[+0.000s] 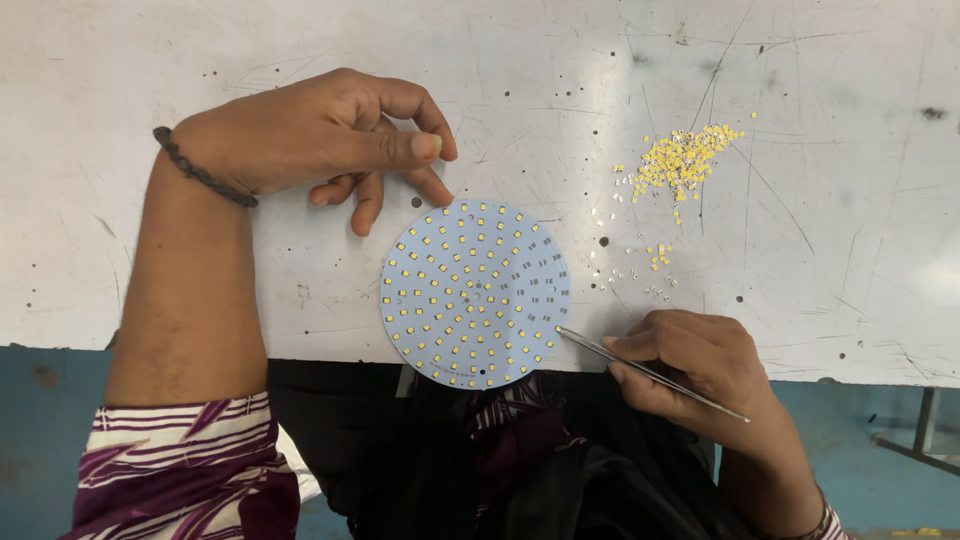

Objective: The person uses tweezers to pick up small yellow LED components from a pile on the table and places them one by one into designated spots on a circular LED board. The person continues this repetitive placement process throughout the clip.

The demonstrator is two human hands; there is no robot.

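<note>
right hand (700,365) pinching thin metal tweezers (650,372), tips touching the lower right edge of the round board (475,293). left hand (330,140) resting just above the board's upper left rim, fingers curled, thumb against forefinger, fingertips close to the rim but gripping nothing. board lying flat between both hands, hanging partly over the near counter (150,270) edge, mostly filled with small yellow chips, a few bare pads on the right side. seemingly mid-placement; next move likely calls for steady, fine aim at one tiny pad. beyond the right hand, a loose pile of yellow chips (680,158) with strays scattered nearer. nothing blocking the path between.
</note>
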